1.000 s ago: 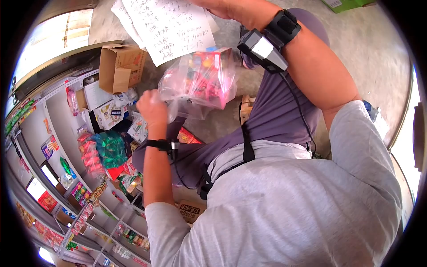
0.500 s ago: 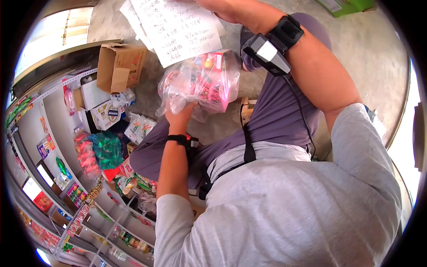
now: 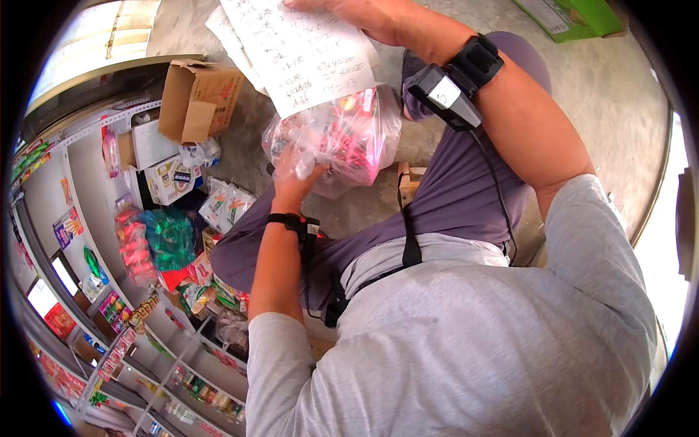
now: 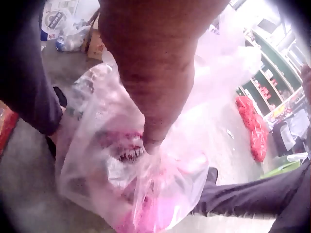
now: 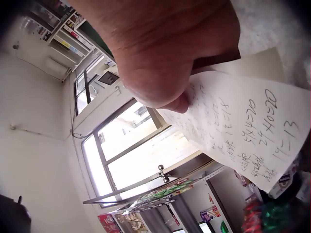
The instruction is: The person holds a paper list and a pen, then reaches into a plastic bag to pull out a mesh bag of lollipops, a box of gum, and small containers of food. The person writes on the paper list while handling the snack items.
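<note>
A clear plastic bag (image 3: 357, 146) of pink and red packaged goods sits on the floor before the person's legs. My left hand (image 3: 295, 175) grips its gathered plastic at the near left side. In the left wrist view, the bag (image 4: 131, 189) bunches into folds under the fingertips of the left hand (image 4: 160, 68). Handwritten paper sheets (image 3: 313, 65) hang over the bag's far edge in the head view. The right hand (image 3: 371, 18) holds them by their upper part. Its thumb presses on the top sheet (image 5: 252, 126) in the right wrist view; the other fingers are mostly hidden.
An open cardboard box (image 3: 200, 102) stands left of the bag. Shelves (image 3: 95, 182) of packaged goods run along the left, with red and green bagged items (image 3: 169, 239) beside them. A small wooden stool (image 3: 409, 182) is between the legs. A green box (image 3: 571, 18) lies far right.
My left hand has moved right from the bag's left edge onto its gathered plastic. The right hand and the sheets have shifted slightly to the right in the head view.
</note>
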### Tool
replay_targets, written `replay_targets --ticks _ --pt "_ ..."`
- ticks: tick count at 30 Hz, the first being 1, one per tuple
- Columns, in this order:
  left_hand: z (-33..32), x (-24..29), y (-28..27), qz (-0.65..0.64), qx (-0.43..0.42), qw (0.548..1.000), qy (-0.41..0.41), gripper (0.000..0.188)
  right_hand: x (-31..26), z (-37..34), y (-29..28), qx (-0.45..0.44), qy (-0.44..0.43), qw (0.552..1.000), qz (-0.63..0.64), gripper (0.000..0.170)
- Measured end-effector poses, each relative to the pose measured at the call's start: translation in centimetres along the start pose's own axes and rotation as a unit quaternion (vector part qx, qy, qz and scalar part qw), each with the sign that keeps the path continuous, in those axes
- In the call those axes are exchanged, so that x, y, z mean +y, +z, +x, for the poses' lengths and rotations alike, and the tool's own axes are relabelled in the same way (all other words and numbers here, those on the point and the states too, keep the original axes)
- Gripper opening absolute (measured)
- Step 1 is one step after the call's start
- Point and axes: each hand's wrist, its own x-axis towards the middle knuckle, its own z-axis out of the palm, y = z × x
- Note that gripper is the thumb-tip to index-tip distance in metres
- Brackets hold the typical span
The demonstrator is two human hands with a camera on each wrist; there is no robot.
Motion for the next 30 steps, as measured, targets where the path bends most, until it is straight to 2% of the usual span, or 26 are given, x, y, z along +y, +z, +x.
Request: replay_targets --ticks 1,4,7,8,11,12,15,16,19,22,25,26,27,28,29,30 --pt "-0.2 1.1 -0.2 0.002 0.031 0.999 0.043 0.034 -0.1 -0.1 0.0 -0.002 0.002 1.0 -0.005 0.048" --pt "1.2 2.5 0.6 0.034 0.056 0.995 0.077 0.031 0.5 0.2 0.1 -0.003 0.011 0.999 0.034 0.048" --pt "1.9 3.2 -1.2 0.087 -0.002 0.989 0.121 0.021 0.7 0.4 -0.1 -0.005 0.009 1.0 0.006 0.048" --pt "2.2 2.2 -0.9 0.136 0.021 0.977 0.162 0.012 0.8 0.4 -0.1 -0.006 0.006 1.0 0.007 0.048" --pt "2.6 0.1 -0.9 0.17 -0.072 0.972 0.148 0.013 0.6 0.1 -0.2 -0.009 0.0 1.0 0.003 0.047" --pt "2.9 0.2 -1.5 0.175 -0.066 0.972 0.14 0.017 0.3 0.0 -0.3 -0.011 0.001 1.0 -0.006 0.047" --pt "2.8 0.5 -4.0 0.18 -0.025 0.978 0.106 0.018 0.2 -0.3 -0.4 -0.037 -0.02 0.999 0.016 0.047" --pt "2.8 -0.2 -4.4 0.176 0.013 0.979 0.101 0.019 0.1 -0.4 -0.4 -0.049 -0.031 0.998 0.031 0.047" --pt "2.2 -0.2 -6.1 0.116 0.12 0.985 -0.052 0.028 -0.6 -0.8 0.4 -0.05 0.036 0.998 0.017 0.047" --pt "1.6 -2.3 -6.4 0.167 0.16 0.967 -0.112 0.034 -0.6 -1.4 1.3 -0.095 0.072 0.992 -0.028 0.048" --pt "1.0 -1.9 -6.9 0.011 0.106 0.956 -0.273 0.034 1.2 -1.5 3.2 -0.106 0.12 0.975 0.155 0.043" --pt "0.6 -5.0 -4.5 0.071 0.066 0.958 -0.271 0.037 1.9 -1.7 4.1 -0.105 0.123 0.967 0.198 0.05" --pt "0.2 -7.0 -1.8 -0.087 0.105 0.959 -0.247 0.038 3.1 -2.2 5.3 -0.108 0.152 0.964 0.188 0.052" --pt "0.1 -7.0 -0.9 -0.244 0.139 0.935 -0.218 0.04 4.4 -2.5 6.5 -0.11 0.182 0.961 0.179 0.054" --pt "-0.3 -6.9 -0.2 -0.246 0.113 0.935 -0.229 0.042 5.8 -2.8 7.6 -0.111 0.211 0.956 0.17 0.056" --pt "-0.4 -4.8 -1.1 -0.247 0.087 0.935 -0.239 0.044 7.6 -2.9 8.4 -0.155 0.188 0.969 0.038 0.056"
